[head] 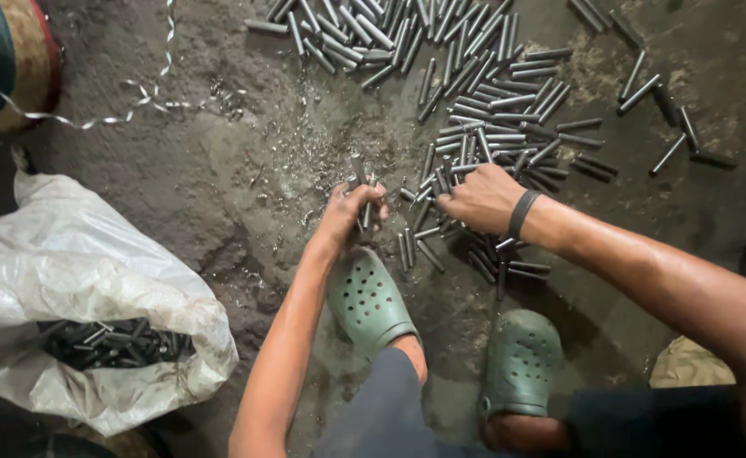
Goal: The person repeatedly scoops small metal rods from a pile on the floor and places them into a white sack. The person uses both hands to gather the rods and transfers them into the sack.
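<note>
Hands gathering metal rods on the floor

The left hand (347,212) is grasping a few short metal rods (361,182) (dark grey); the right hand (483,199) pinches one from the scattered rods (492,127).

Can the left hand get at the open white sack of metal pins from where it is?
Probably yes: the left hand, gripping several pins, has bare floor between it and the white sack, whose mouth lies open.

Head camera looks steeply down, close above the floor (220,178).
</note>
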